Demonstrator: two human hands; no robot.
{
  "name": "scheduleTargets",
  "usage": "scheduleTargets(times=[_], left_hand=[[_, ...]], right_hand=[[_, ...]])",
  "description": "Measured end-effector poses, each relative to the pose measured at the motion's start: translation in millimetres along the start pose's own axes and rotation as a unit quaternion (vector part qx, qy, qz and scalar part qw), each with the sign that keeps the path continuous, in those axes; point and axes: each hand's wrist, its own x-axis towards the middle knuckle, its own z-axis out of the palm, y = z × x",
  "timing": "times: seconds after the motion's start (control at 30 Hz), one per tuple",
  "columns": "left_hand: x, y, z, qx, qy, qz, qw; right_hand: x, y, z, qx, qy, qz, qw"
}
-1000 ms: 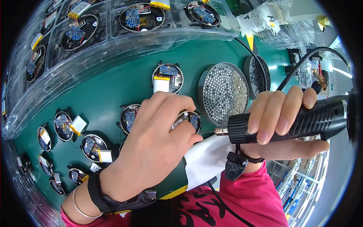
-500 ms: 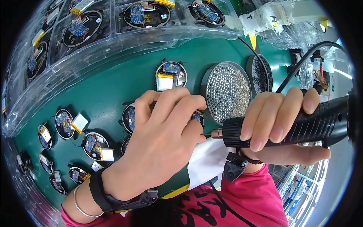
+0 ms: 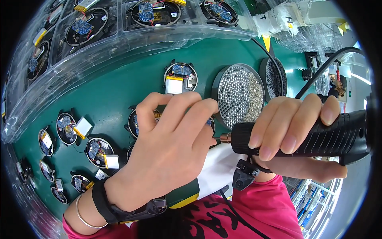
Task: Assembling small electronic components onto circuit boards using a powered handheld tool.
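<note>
Since the earlier frame, the screwdriver [image 3: 318, 138] has edged left. At left, a clear tray [image 3: 139, 38] edges the green table [image 3: 119, 87], with room before the left hand [image 3: 171, 143]. That nearer hand covers most of a round case [image 3: 212, 124]; its fingers' hold, I cannot tell. Rightward, beside a dish [image 3: 215, 99], the screwdriver lies crosswise, nose toward the case, clasped in the right hand [image 3: 292, 125].

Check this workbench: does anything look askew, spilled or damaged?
At left, one pouch battery and another stick out over the rims of their round casings, so they look unseated. No spill or damage shows, though the left hand hides what lies beneath it.
</note>
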Motion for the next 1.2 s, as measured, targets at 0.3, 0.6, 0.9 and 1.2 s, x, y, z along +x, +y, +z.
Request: scheduleTargets(times=[0.3, 0.6, 0.9, 1.2], left_hand=[[0, -4, 1, -0.036, 0.017, -0.021, 0.999], [-1, -4, 1, -0.050, 0.010, -0.013, 0.999], [-2, -1, -5, -0.015, -0.065, -0.048, 0.997], [-4, -2, -1, -0.040, -0.046, -0.046, 0.997]], right_hand=[[0, -10, -5, 0.028, 0.039, 0.040, 0.998], [1, -10, -6, 0.044, 0.078, 0.064, 0.994], [-6, -11, 0, -0.118, -0.001, 0.040, 0.992], [3, -9, 6, -0.134, -0.046, 0.099, 0.985]])
